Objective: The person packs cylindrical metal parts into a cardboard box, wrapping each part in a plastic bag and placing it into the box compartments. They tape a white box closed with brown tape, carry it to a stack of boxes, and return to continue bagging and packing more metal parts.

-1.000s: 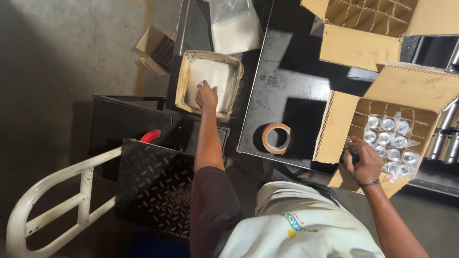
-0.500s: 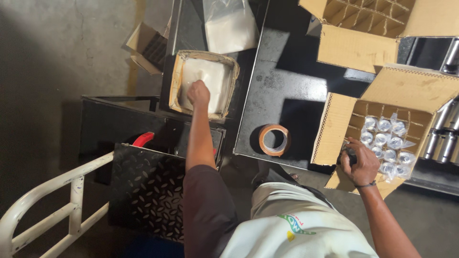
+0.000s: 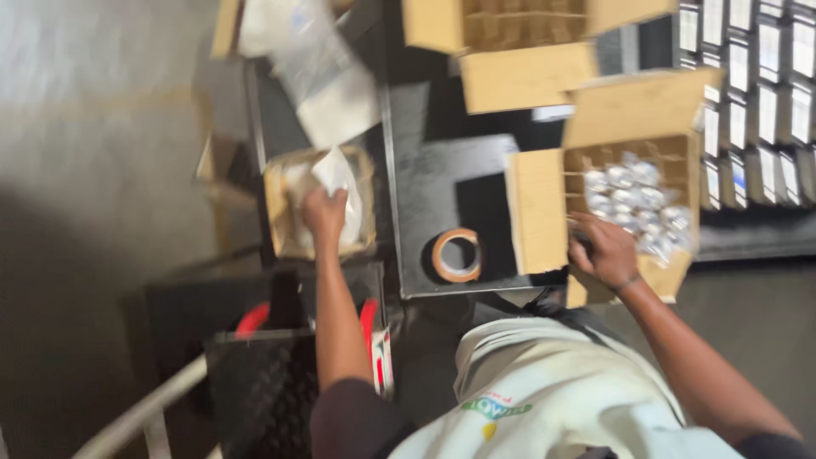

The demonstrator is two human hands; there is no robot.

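The left hand [image 3: 325, 212] is now closed on a white plastic bag [image 3: 338, 180] and has it lifted partly out of the small cardboard box [image 3: 280, 223]; half a second ago the same hand lay flat inside that box, on the white contents. Its fingers are together, clamped on the bag's lower edge, and the bag stands up above the knuckles. The view has also swung, so the box and table sit lower and nearer than before, and the picture is blurred by that motion.

The right hand [image 3: 605, 251] stays where it was, at the near left corner of the large open carton [image 3: 544, 212]. Its fingers curl over the carton's edge around something small and dark; I cannot tell what it is, nor how tightly they close.

Inside the carton, rows of clear wrapped jars [image 3: 633, 200] fill a cardboard grid. A roll of brown tape [image 3: 456, 255] lies flat on the black table [image 3: 425, 178], between the two hands and apart from both. A second open carton [image 3: 510, 34] with an empty divider sits at the far edge. More white plastic bags [image 3: 327, 76] lie beyond the small box. Below the left arm stands a black cart [image 3: 263, 382] with red parts and a pale handle.
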